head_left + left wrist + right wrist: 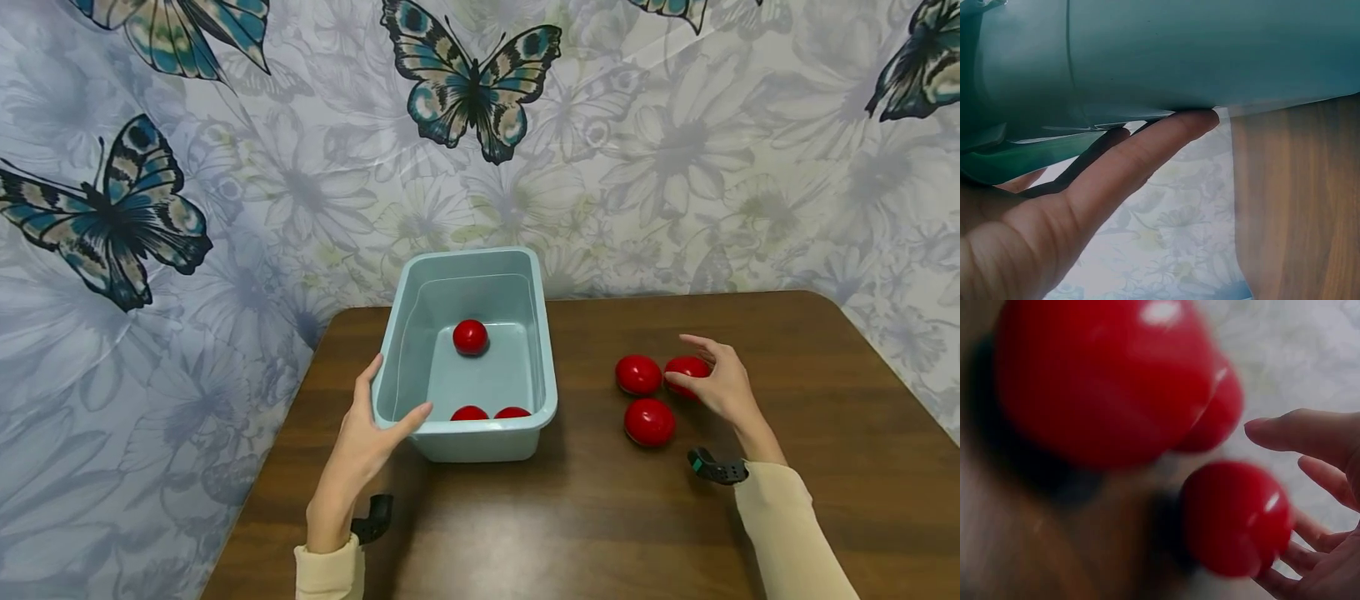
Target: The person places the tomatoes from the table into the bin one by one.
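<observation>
At the tub's left front corner is my left hand (367,450), thumb over the rim, fingers along the side. The left wrist view shows its fingers (1129,156) nearly straight against the light blue-green plastic tub (480,442). Inside the tub are three glossy red balls, one in the middle (470,337) and two partly hidden behind the front rim. My right hand (720,383) reaches around the rightmost red ball (686,375) on the table, fingers spread. In the right wrist view, the thumb (1304,434) stands apart from that ball (1235,519) and other fingers are behind it.
Two more red balls, one at the back (638,375) and one nearer (649,422), lie left of my right hand. The brown wooden table (585,517) ends at a wall covering (637,167) with flowers and butterflies. Dark bands (717,467) are on both wrists.
</observation>
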Tool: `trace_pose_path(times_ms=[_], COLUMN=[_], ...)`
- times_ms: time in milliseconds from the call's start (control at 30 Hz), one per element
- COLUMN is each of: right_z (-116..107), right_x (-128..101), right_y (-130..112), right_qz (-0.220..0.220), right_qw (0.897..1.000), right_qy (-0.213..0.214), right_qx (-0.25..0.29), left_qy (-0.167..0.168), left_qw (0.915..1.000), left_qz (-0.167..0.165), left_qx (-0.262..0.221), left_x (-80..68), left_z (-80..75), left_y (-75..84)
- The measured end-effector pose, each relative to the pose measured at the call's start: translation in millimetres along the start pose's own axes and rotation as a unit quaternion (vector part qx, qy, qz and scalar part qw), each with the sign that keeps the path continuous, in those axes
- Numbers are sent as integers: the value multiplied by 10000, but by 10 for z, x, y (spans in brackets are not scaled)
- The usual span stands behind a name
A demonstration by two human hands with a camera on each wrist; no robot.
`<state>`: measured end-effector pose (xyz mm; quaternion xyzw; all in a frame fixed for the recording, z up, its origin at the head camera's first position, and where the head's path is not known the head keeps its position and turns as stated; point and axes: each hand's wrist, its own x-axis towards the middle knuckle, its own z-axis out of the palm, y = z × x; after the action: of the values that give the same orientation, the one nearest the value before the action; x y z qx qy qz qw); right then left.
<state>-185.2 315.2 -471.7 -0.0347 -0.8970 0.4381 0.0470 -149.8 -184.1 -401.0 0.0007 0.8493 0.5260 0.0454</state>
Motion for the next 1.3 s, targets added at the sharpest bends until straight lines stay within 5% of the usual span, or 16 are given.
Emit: trace_pose_path(times_ms=[267,1300], right_z=[-5,75], right_x=[-92,-105], right_y=[152,-19], right_qz=[472,628], right_qw=[9985,9962], right_qy=[-22,450], right_qx=[-281,-390], left_qy=[-44,-181], left_qw=[10000,9998], left_qz=[5,-21], left_qx=[-28,-71], left_x=[33,107], left_z=[-28,-184], left_y=[1,82])
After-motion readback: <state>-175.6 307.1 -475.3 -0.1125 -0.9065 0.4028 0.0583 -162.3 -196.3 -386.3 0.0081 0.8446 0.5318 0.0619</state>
